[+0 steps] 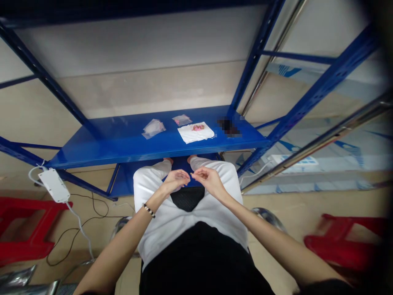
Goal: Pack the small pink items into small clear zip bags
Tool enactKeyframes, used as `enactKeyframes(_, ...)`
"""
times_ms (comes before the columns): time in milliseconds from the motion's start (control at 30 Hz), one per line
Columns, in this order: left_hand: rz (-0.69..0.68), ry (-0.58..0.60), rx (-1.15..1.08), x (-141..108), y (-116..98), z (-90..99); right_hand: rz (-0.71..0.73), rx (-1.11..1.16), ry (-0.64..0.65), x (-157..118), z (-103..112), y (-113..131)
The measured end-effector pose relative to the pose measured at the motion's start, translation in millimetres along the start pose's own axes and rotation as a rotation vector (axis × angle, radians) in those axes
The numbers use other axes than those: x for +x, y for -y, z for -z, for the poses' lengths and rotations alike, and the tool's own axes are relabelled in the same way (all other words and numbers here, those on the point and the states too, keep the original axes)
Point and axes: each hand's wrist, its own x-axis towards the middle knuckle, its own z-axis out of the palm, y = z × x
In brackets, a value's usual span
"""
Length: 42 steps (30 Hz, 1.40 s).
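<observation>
My left hand (177, 179) and my right hand (209, 180) face each other above my lap, a small gap between their fingertips. On each, the thumb and fingers come together in a pinch; whatever they hold, if anything, is too small to make out. On the blue shelf (101, 143) beyond my knees lies a white sheet (189, 135) with a small heap of pink and brown beads (198, 128) on it. Behind it rests a clear bag with pink bits (181, 119). To the left is a pile of clear plastic bags (154, 128).
A dark, blurred-out object (229, 127) sits at the shelf's right. A white power strip (54, 185) hangs by the left post, its cable running down. Red stools stand at left (27, 235) and right (340, 239). Blue uprights frame the shelf.
</observation>
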Motion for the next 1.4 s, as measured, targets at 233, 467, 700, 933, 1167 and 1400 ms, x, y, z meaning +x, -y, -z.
enactKeyframes(233, 0.068, 0.057, -0.001, -11.3, 0.4, -8.0, 0.035, 0.004, 0.061, -2.3, -3.6, 7.7)
enactKeyframes(467, 0.06, 0.058, -0.004, -6.1, 11.0, -9.3, 0.181, -0.177, 0.133, -12.6, -6.0, 14.9)
enactKeyframes(700, 0.064, 0.083, -0.006, -7.1, 5.4, -11.6, 0.178, -0.199, 0.153, -3.1, -8.3, 13.3)
enactKeyframes(933, 0.069, 0.096, -0.061, -8.9, 12.6, -9.6, 0.229, -0.223, 0.179, -10.9, -7.0, 20.6)
enactKeyframes(1167, 0.071, 0.159, -0.314, -12.4, 5.8, -9.7, 0.315, -0.264, 0.196, 5.6, 1.1, 19.3)
enactKeyframes(1400, 0.026, 0.269, -0.419, -19.5, 4.4, -15.4, 0.323, -0.182, 0.282, 5.2, 2.6, 8.3)
